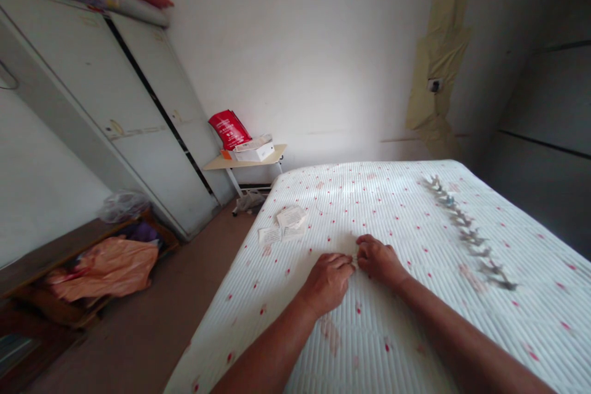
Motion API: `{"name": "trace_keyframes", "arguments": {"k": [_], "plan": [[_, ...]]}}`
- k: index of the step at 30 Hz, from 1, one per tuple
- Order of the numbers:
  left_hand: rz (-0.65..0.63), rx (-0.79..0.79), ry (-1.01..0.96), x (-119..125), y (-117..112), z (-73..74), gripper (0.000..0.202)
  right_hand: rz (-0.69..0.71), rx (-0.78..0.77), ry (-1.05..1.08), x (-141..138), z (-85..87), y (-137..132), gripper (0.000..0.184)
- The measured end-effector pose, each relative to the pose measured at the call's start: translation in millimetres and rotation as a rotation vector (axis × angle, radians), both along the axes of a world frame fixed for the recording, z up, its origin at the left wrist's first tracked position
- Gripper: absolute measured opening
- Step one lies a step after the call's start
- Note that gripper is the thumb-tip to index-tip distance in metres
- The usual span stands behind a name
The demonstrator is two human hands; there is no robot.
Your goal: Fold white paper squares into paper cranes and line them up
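L hand (327,283) & R hand (378,260) are rested on a white quilted bed cover (392,209) w/ red dots. Fingers (344,263) on both are curled & pinched toward each other, tips almost touching at centre; whether a tiny item is gripped betw. them can't be told. Paper slips (286,225) are laid on the cover just beyond L hand. A blurred grey row of items (466,234) is laid to the R. A red bag (229,129) & white box (253,152) are stood on a small side table (244,163) past the bed.

view: head-worn | aim: forward and down | range: close above the hands (327,283)
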State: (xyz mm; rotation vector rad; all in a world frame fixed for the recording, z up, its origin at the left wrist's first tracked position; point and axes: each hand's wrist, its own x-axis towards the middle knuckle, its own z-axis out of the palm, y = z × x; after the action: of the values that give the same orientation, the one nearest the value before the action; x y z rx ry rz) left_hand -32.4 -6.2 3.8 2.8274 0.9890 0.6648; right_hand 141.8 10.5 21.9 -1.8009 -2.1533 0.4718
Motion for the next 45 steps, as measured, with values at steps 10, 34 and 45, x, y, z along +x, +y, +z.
{"name": "trace_keyframes", "arguments": {"k": [10, 34, 45], "plan": [[0.062, 0.059, 0.111, 4.7, -1.6, -0.4, 0.018, 0.023, 0.018, 0.122, 12.2, -14.6, 11.5, 0.010], [0.074, 0.087, 0.123, 8.5, -3.2, -0.9, 0.016, -0.010, 0.058, 0.147, 10.7, -17.1, 9.5, 0.011], [0.072, 0.100, 0.174, 9.2, -8.0, 11.2, 0.018, -0.009, 0.084, 0.166, 11.8, -17.2, 8.4, 0.001]]}}
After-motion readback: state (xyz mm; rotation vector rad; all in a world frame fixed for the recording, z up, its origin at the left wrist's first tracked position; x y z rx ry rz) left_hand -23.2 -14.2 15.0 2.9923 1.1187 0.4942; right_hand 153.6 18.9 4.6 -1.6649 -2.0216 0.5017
